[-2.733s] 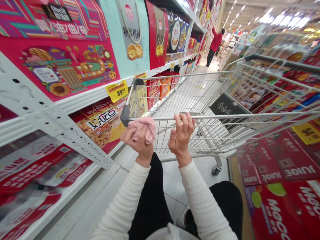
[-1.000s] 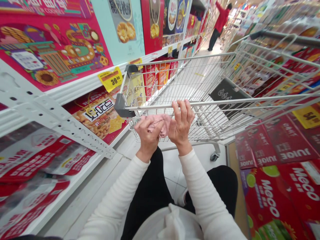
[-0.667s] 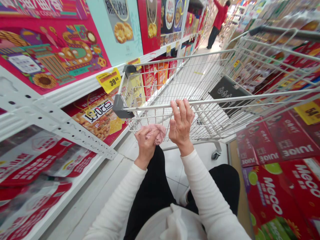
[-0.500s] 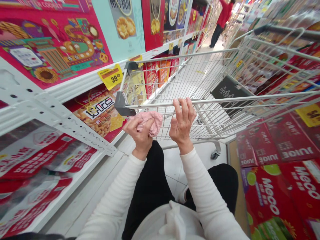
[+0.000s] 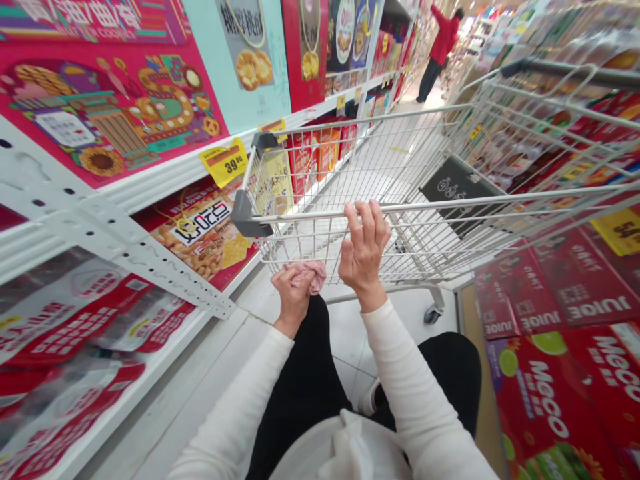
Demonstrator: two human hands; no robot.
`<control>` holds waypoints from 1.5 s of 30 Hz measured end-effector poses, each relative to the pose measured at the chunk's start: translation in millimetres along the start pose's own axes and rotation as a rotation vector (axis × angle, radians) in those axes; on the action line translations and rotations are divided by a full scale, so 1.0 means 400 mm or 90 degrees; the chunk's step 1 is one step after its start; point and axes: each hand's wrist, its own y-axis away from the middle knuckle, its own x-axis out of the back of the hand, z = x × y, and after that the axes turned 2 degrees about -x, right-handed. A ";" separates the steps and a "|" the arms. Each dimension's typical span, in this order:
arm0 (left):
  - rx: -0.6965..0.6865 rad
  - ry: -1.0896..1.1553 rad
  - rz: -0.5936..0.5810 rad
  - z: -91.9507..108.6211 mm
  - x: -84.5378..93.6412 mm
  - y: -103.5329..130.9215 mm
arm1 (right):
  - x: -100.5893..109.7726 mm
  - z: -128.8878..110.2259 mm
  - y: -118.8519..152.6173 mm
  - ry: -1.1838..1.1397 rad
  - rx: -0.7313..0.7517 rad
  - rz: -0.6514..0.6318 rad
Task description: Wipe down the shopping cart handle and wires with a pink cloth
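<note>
A shopping cart (image 5: 425, 207) of metal wire stands in front of me, its grey corner piece (image 5: 250, 215) to the left. Low on the cart's near side, my left hand (image 5: 294, 300) is closed on a crumpled pink cloth (image 5: 309, 275), which lies against the bottom wires. My right hand (image 5: 365, 250) has its fingers hooked over the upper rail, with the palm against the wire side. Part of the cloth is hidden by the left fingers.
Shelves (image 5: 165, 167) with boxed snacks and a yellow price tag (image 5: 225, 162) line the left. Red drink cartons (image 5: 555, 393) are stacked close on the right. Beyond the cart, a person in a red top (image 5: 441, 50) stands in the aisle.
My left hand has moved the pink cloth down from just under the upper rail to the lower wires. My right hand keeps its hold on the rail.
</note>
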 end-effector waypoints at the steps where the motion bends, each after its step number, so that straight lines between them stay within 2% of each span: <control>1: -0.009 -0.020 0.046 0.003 -0.001 -0.003 | -0.001 0.000 0.000 0.000 0.001 0.000; 3: -0.031 -0.034 0.097 0.011 -0.009 0.000 | -0.002 0.000 0.001 0.005 -0.001 0.001; 4: -0.047 -0.033 0.085 0.015 -0.013 0.006 | -0.003 0.000 0.001 0.011 -0.003 0.001; 8: -0.089 -0.041 -0.055 0.026 -0.015 0.050 | -0.001 0.001 -0.001 0.019 -0.007 -0.005; 10: -0.081 -0.045 -0.094 0.029 -0.004 0.061 | -0.002 0.003 -0.002 0.012 0.003 -0.004; 12: -0.058 -0.038 -0.055 0.032 0.006 0.049 | -0.005 0.005 -0.001 0.008 0.006 -0.003; 15: -0.053 0.019 0.073 0.038 0.007 0.006 | -0.014 0.008 0.004 0.002 -0.005 0.004; 17: -0.071 0.062 0.094 0.040 -0.006 -0.013 | -0.018 0.009 0.008 -0.008 -0.002 0.020; 20: -0.100 0.059 0.030 0.041 -0.036 0.004 | -0.017 0.010 0.011 -0.017 0.014 0.039; 24: -0.103 0.007 -0.055 0.043 -0.053 0.071 | -0.010 0.011 0.008 0.007 0.009 0.016; 26: -0.071 -0.011 -0.075 0.043 -0.047 0.086 | -0.010 0.012 0.006 0.020 0.007 0.017; 29: -0.023 -0.027 -0.013 0.037 -0.031 0.076 | -0.014 0.015 0.007 0.014 0.006 0.020; 31: -0.035 -0.026 0.012 0.032 -0.022 0.066 | -0.016 0.015 0.009 -0.001 0.004 0.013; 35: -0.093 -0.021 -0.100 0.017 -0.004 0.089 | -0.015 0.011 0.014 0.004 -0.011 0.002; 37: -0.083 -0.036 -0.122 0.008 0.007 0.112 | -0.013 0.010 0.014 0.024 -0.014 -0.005; 41: -0.046 -0.042 -0.040 -0.008 0.028 0.117 | -0.013 0.015 0.012 0.044 0.002 0.002; 45: 0.045 0.009 0.120 -0.017 0.046 0.036 | -0.014 0.017 0.009 0.000 0.024 0.032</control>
